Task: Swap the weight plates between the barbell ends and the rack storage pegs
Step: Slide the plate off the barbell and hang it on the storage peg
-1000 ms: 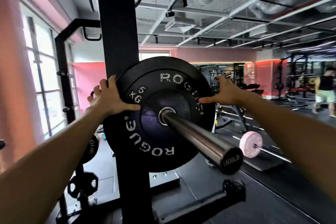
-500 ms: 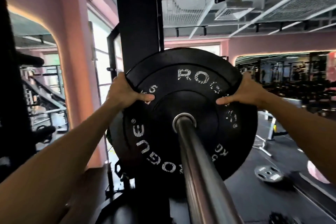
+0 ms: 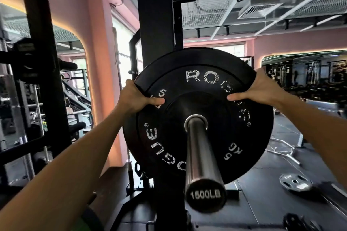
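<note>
Black plate rim between gripping fingers.

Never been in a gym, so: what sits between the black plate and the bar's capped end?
Only bare steel sleeve, in the head view, from the plate to the end cap.

Arms: bare, no sleeves
Left hand: no glove, no ring
Right hand: no glove, no ring
Wrists: no watch
</note>
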### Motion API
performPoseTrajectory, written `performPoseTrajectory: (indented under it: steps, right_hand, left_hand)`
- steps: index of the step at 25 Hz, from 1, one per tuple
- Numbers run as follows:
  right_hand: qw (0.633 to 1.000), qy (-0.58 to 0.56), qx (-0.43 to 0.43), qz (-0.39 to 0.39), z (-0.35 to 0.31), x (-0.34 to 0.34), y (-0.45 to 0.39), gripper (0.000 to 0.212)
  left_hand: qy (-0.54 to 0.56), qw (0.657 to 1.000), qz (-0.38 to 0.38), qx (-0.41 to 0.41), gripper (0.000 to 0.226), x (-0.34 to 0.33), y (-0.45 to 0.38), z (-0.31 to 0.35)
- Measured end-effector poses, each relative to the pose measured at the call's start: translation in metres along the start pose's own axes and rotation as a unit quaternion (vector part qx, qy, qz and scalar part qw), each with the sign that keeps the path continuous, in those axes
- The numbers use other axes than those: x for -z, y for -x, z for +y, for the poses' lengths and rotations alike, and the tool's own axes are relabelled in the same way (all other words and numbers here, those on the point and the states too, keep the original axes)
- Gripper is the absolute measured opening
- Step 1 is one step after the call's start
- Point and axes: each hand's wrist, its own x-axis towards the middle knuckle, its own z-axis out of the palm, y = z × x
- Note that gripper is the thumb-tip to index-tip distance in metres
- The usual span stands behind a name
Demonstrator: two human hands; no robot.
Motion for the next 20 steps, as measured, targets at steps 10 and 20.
performPoseTrajectory:
  steps: [10,20]
  right_hand:
    - [0.997,0.073,0.034,-0.015,-0.066,0.063,0.115,0.102]
    - [0.995,0.093,0.027,-0.003,-0.121,0.117,0.226,0.105]
  left_hand:
    - [0.031,0.999,-0.014,0.019,0.104,0.081,0.102,0.027]
    - [0.099,0.994,-0.01,0.035,0.07,0.15,0.207,0.083]
